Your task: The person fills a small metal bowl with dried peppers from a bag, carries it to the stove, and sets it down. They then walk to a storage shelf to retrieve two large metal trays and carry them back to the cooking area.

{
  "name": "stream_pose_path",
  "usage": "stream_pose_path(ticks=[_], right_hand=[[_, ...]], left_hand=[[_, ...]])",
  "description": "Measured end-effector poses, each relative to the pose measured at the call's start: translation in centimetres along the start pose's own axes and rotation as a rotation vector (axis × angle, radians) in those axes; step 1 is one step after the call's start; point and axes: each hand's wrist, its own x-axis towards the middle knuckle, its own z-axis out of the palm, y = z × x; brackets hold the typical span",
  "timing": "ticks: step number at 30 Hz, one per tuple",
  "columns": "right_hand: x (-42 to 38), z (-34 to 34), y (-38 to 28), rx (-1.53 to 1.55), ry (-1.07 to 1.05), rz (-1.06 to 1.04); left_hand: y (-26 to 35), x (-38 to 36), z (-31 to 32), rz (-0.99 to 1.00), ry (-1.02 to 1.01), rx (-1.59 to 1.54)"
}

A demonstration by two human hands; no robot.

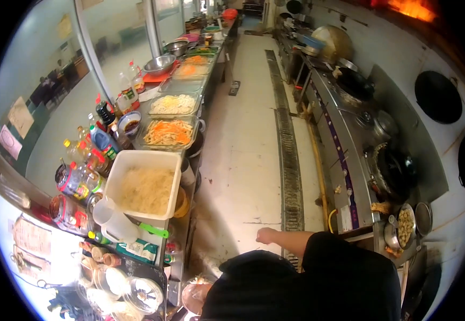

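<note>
My right hand (pixel 267 236) hangs over the walkway with its fingers curled into a loose fist, and nothing shows in it. The bare forearm runs back to a black sleeve (pixel 345 262). Below and around it lie the pale floor (pixel 232 203) and a long drain grate (pixel 288 176). My left hand does not show. A round pinkish-brown thing (pixel 194 297) sits low beside my dark clothing, partly covered by it.
Along the left counter stand a white tub (pixel 145 184) of yellowish food, a tray of shredded vegetables (pixel 168 132), sauce bottles (pixel 103 140), a plastic jug (pixel 115 220) and a green handle (pixel 153 230). Stoves with a black wok (pixel 395 171) and a pot of pale pieces (pixel 405 227) line the right.
</note>
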Motion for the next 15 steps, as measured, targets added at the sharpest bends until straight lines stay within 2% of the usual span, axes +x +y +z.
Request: stream_pose_path(ticks=[2,6,8,15], right_hand=[[1.7,0.3,-1.4,-0.082,0.038,-0.111],[4.2,0.1,-4.7,-0.186,-0.020,-0.179],[4.4,-1.2,-7.3,-0.152,-0.160,-0.108],[6.6,-1.6,-12.4,-0.208,-0.183,-0.285]], left_hand=[[0.3,-0.2,0.0,-0.027,-0.009,-0.010],[0.3,-0.7,-0.1,-0.075,-0.025,-0.028],[0.4,-0.9,-0.1,-0.094,-0.030,-0.043],[0.2,-1.1,0.0,-0.127,-0.042,-0.059]])
